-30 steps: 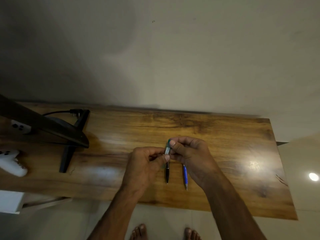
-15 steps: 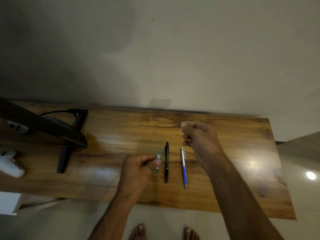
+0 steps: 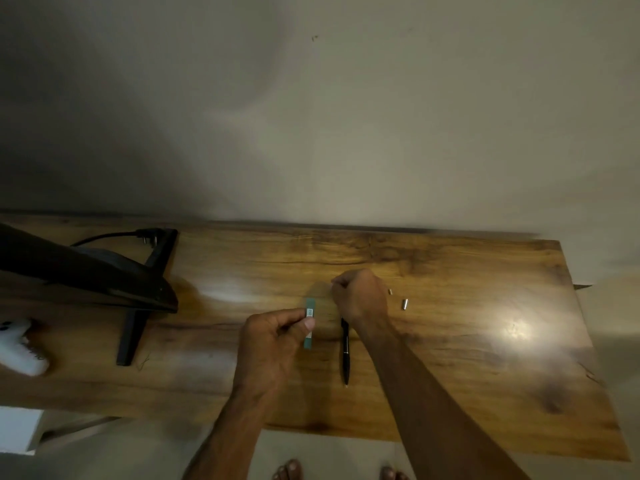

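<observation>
The left hand (image 3: 273, 337) is pinching a slim teal case (image 3: 309, 306) between thumb and fingers over the middle of the table (image 3: 485, 382). The right hand (image 3: 360, 299) is curling its fingers just beside it, perhaps around something tiny; I cannot tell. A black pen (image 3: 345, 355) is lying beneath, pointing at the front edge.

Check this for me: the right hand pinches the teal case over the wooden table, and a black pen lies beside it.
Wrong hand. The head view shows the left hand pinching the teal case over the wooden table; the right hand is curled farther back. The black pen does lie beside it.
</observation>
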